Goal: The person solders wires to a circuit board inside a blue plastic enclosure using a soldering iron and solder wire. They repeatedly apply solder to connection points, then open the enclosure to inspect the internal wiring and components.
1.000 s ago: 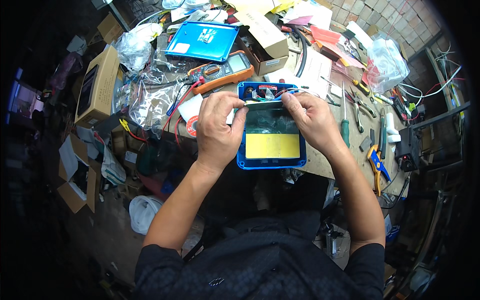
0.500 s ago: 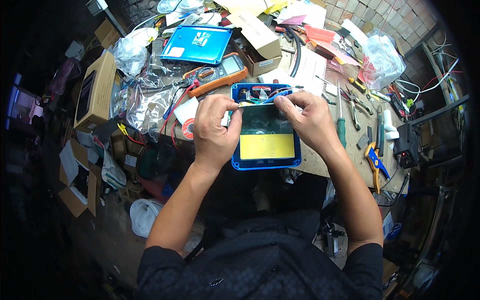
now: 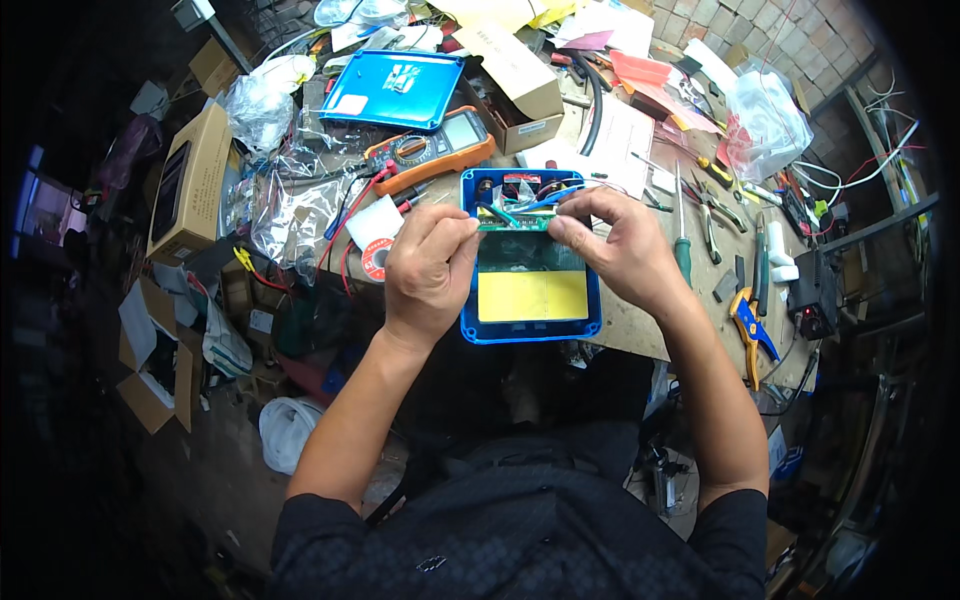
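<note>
A narrow green circuit board [image 3: 514, 226] is pinched at its two ends, its left end by my left hand [image 3: 432, 262] and its right end by my right hand [image 3: 618, 245]. It lies across an uncovered blue plastic box [image 3: 532, 338] at the table's near edge. Under and nearer than the board sits a dark green wrapped block [image 3: 530, 252] with a yellow panel [image 3: 533, 297] on its near part. Wires and a blue lead [image 3: 553, 198] crowd the far end of the box. My fingertips cover both ends of the board.
Beyond the box lie an orange multimeter [image 3: 425, 148], a blue lid [image 3: 393, 88] and an open carton [image 3: 515, 85]. A solder spool [image 3: 376, 257] is at the left. To the right are a screwdriver [image 3: 683, 250], pliers [image 3: 708, 225] and an orange-and-blue wire stripper [image 3: 748, 330].
The green board has tilted so that its component face now shows between my hands. Both hands have shifted slightly toward me. My right fingers have spread a little.
</note>
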`<state>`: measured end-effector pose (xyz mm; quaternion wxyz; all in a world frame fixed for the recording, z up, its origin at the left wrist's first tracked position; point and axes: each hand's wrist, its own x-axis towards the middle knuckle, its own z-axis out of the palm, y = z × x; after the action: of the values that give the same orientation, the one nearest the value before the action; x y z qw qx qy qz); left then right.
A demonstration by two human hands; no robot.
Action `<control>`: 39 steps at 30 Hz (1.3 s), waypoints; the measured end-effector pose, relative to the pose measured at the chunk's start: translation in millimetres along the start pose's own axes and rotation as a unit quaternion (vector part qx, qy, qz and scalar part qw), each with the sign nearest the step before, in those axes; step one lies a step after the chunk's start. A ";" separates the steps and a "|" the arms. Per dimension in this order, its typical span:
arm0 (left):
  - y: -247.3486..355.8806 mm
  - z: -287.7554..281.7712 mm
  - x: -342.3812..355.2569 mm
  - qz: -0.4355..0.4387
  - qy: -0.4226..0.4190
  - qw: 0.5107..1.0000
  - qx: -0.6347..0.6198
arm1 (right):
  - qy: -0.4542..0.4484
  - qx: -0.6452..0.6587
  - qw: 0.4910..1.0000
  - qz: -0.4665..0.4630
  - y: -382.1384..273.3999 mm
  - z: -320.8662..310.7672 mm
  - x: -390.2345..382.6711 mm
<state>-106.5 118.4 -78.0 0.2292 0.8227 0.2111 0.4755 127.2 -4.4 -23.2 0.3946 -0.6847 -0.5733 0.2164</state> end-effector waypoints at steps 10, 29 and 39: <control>4.7 -21.5 -2.5 -0.050 -0.097 0.994 -0.013 | 0.069 -0.095 0.983 -0.141 21.6 17.2 -15.8; 11.6 -20.1 10.1 -0.209 -0.128 0.969 0.001 | 0.066 -0.036 0.997 -0.006 21.6 25.1 -24.0; 21.3 -25.9 11.2 -0.171 -0.165 0.971 0.004 | 0.023 -0.052 0.998 0.022 16.4 13.9 -16.6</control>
<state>-121.4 112.2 -46.5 0.3354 0.8425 0.3103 0.2855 122.7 -16.7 -47.0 0.3667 -0.7215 -0.5595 0.1785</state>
